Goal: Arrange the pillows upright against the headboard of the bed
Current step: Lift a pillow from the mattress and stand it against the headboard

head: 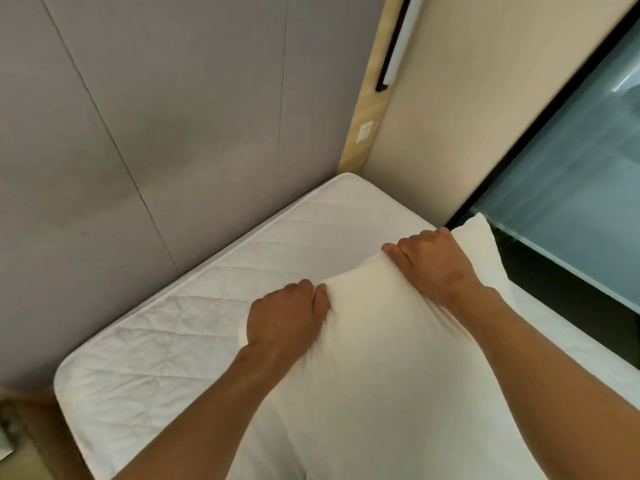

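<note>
Head view. Grey padded headboard with slanted seams fills the upper left; a pale wood strip with a small white wall switch borders it on the right, then a beige wall and a dark-framed frosted glass panel at far right. The mattress, covered in a white quilted pad, butts against the headboard; its far corner sits by the wood strip.

White pillow is in the lower centre-right, over the mattress, short of the headboard and not touching it. Whether it rests on the bed or is lifted clear cannot be told. Its far right corner pokes up beyond the right hand.

Left hand: back of hand up, forearm entering from bottom centre, fingers curled together and pinched into the pillow's upper left edge; fabric puckers at the grip.

Right hand: back up, forearm running in from lower right across the pillow, fingers folded over the top edge near the right corner, clamped on the cloth.
</note>
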